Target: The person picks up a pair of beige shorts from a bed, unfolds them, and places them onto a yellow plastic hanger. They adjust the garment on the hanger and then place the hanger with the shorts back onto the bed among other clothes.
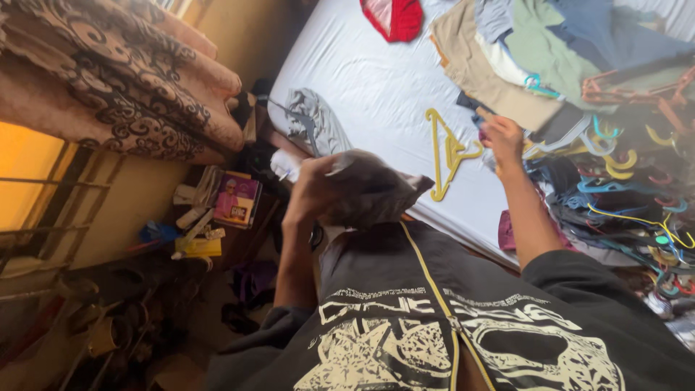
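My left hand grips a crumpled grey garment and holds it up in front of my chest, over the near edge of the bed. My right hand reaches out over the bed with its fingers closed at the edge of a heap of clothes and coloured hangers; what it pinches is hidden. A yellow plastic hanger lies on the white sheet just left of that hand. My dark jacket with a pale print fills the bottom of the view.
A pile of folded clothes sits at the far right of the bed, a red item at its top, a grey garment at its left edge. Patterned curtains, a window and cluttered floor with a booklet lie left.
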